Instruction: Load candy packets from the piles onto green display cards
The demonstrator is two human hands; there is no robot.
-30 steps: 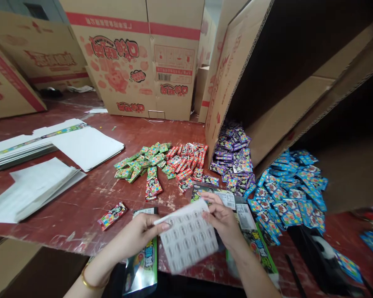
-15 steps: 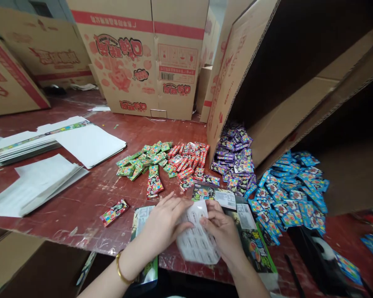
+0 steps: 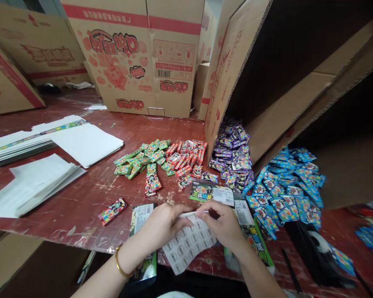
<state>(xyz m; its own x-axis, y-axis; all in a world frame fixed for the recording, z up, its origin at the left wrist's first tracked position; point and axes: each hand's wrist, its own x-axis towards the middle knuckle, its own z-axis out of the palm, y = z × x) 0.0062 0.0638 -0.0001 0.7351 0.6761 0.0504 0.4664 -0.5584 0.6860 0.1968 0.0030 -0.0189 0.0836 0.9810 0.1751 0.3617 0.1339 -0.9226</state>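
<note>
"As we looked down at the dark red, scuffed table, what did our hands hold?"

"We gripped one thin white sheet printed with rows of grey ovals. Our left hand, with a gold-coloured bangle at its wrist, pinched the upper left part between thumb and fingers; our right hand pinched the upper right the same way."

"Where was the sheet?"

"Right before us, at the table's near edge, tilted, its lowest corner pointing towards our body."

"What lay near our hands?"

"We had a flat black-and-green printed package partly under our left forearm, a similar one beside our right forearm, and a third just beyond our right hand. One small red printed packet lay apart to the left."

"And farther off?"

"We saw heaps of small packets: green touching red, then purple and blue spilling by open brown cardboard boxes. Stacked white paper sheets lay far left."
</note>
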